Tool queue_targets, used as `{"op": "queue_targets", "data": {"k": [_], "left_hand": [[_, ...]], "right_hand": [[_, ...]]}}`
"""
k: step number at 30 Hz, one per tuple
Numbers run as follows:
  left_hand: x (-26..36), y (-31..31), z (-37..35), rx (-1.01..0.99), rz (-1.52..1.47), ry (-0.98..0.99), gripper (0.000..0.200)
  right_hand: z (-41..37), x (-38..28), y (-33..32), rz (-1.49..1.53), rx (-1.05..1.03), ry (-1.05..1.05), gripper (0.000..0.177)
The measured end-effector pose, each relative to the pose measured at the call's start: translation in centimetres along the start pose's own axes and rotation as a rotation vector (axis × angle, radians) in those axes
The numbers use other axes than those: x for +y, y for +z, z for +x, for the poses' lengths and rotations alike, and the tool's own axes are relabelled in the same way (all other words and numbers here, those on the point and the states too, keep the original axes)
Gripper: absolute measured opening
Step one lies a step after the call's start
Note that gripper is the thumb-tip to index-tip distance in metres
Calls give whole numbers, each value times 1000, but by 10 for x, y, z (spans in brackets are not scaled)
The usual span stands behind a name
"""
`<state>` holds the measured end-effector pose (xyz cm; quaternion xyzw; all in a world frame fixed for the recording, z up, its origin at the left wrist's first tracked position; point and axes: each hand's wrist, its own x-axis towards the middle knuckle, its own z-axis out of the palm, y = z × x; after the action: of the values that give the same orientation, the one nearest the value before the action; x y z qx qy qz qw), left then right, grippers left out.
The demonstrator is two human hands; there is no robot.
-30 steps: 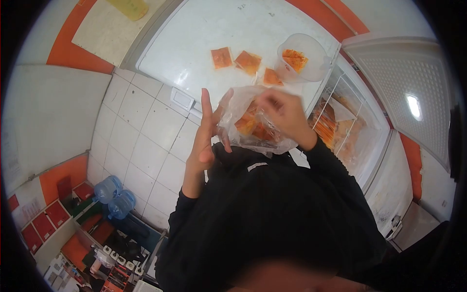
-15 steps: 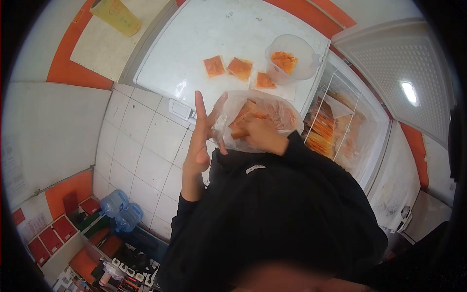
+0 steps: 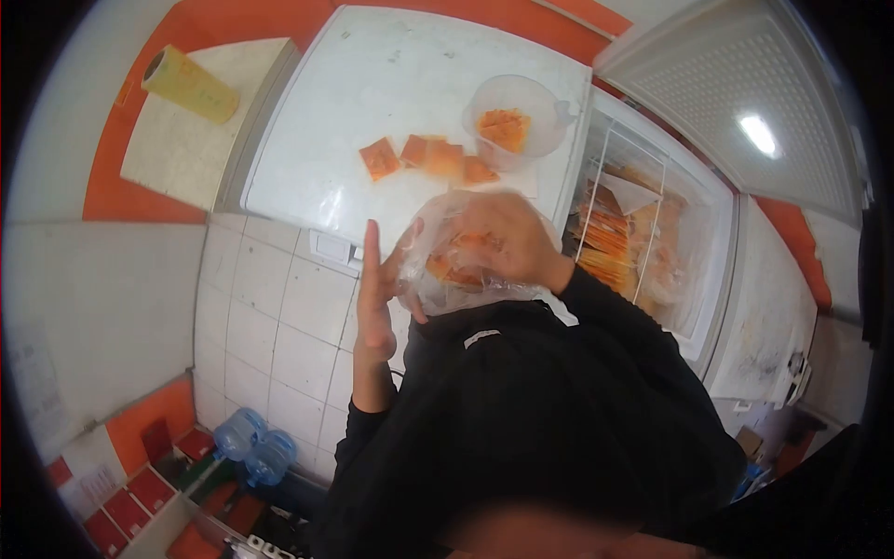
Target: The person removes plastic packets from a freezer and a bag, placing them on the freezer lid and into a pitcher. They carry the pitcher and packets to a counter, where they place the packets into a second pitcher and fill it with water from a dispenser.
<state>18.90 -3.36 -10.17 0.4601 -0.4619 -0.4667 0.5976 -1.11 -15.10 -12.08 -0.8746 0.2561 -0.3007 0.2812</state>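
A clear plastic bag [image 3: 424,291] holds flat orange packets [image 3: 454,265] at the freezer's front edge. My left hand [image 3: 374,312] is against the bag's left side, one finger pointing straight up and the others curled around the plastic. My right hand [image 3: 521,240] lies over the bag's far right side; its fingers are blurred and partly hidden by the plastic. Beyond the bag, a row of flat orange packets [image 3: 379,159] rests on the white freezer lid [image 3: 307,121]. A translucent plastic tub [image 3: 549,140] there contains more orange packets [image 3: 503,129].
On the right, an open freezer [image 3: 717,242] with a raised lid [image 3: 717,112] contains a wire basket and stacked orange packets [image 3: 605,242]. A yellowish roll [image 3: 200,88] lies on a side surface at upper left. Blue water jugs [image 3: 270,456] stand on the tiled floor [image 3: 270,317].
My right hand has moved from the packets inside the bag up to the bag's far side. My left hand stays on the bag's left. The whole view has shifted slightly.
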Motion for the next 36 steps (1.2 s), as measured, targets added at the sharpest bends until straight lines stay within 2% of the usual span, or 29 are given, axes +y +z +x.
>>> {"op": "queue_targets", "data": {"k": [2, 3, 8, 9, 12, 13, 15, 18, 21, 23, 25, 27, 29, 30, 31, 33, 34, 36], "left_hand": [[3, -2, 5, -7, 32, -27, 144], [4, -3, 8, -29, 40, -43, 145], [35, 35, 18, -151, -80, -20, 148], [36, 43, 17, -231, -74, 0, 148], [44, 70, 17, -441, -179, 60, 147], [47, 85, 19, -499, -233, 80, 147], [60, 142, 18, -413, -182, 50, 147], [52, 211, 36, -613, -109, -7, 137], [34, 318, 53, -638, -227, -22, 124], [5, 375, 64, -725, -323, -63, 115], [-26, 443, 69, -717, -390, -74, 106], [-58, 509, 72, -678, -392, -142, 97], [-108, 567, 73, -688, -387, -131, 88], [-129, 597, 70, -628, -373, -225, 84], [-154, 626, 67, -567, -356, -317, 80], [-263, 671, 77, -628, -310, -316, 86], [-284, 677, 73, -696, -118, -235, 86], [-310, 689, 67, -827, 268, -70, 88]], "right_hand": [[-34, -5, -4, -78, -161, -135, 43], [-51, 5, -5, -142, -166, -141, 39], [-146, 59, -32, -621, -279, -24, 22], [-152, 51, -53, -572, -209, -32, 16], [-185, 33, -85, -268, -6, 100, 19], [-192, 24, -99, -267, 88, 107, 19], [-204, 9, -129, -254, 261, 111, 20], [-241, 30, -176, -238, 587, 223, 19], [-293, 63, -249, -160, 534, 458, 19], [-336, 115, -277, -311, 730, 417, 19], [-383, 160, -316, -433, 758, 601, 19], [-435, 201, -351, -478, 834, 636, 22], [-482, 233, -365, -543, 898, 738, 33], [-501, 247, -366, -576, 927, 782, 39], [-518, 255, -360, -538, 847, 834, 44], [-551, 267, -328, -463, 695, 930, 56], [-574, 292, -303, -272, 473, 1111, 74], [-595, 286, -249, -544, 422, 1020, 78]]}}
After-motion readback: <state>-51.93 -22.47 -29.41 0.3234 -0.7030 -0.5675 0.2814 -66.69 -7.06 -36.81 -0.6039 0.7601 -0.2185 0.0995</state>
